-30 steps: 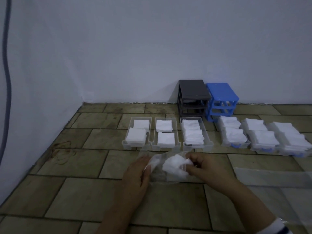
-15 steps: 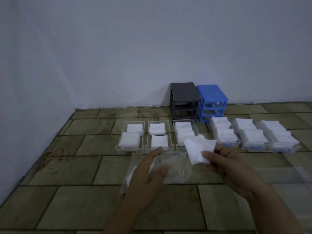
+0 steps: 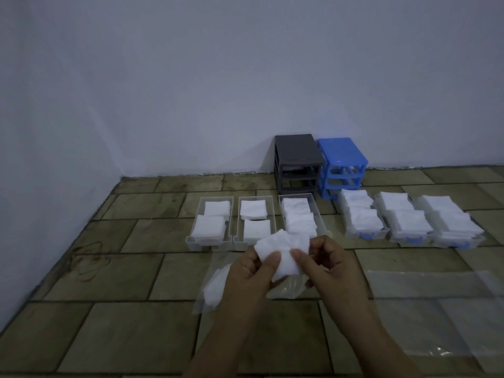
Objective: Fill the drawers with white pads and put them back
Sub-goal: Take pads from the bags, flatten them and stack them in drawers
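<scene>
Both hands hold a small stack of white pads (image 3: pixel 283 251) in front of me, above the floor. My left hand (image 3: pixel 251 274) pinches its left edge and my right hand (image 3: pixel 327 266) pinches its right edge. Under the hands lies a clear plastic bag (image 3: pixel 215 287) with a few pads still inside. Three clear drawers (image 3: pixel 237 241) with white pads stand in a row just beyond, and three more drawers with blue handles (image 3: pixel 365 235) stand further right. An empty grey drawer frame (image 3: pixel 297 159) and a blue drawer frame (image 3: pixel 343 159) stand against the wall.
Another flat clear plastic bag (image 3: pixel 436 309) lies on the tiled floor to the right. White walls close the space behind and on the left.
My right hand pulled the pads out of the bag and lifted them. My left hand let go of the bag, which now lies on the floor, and came up to take the pads' left edge.
</scene>
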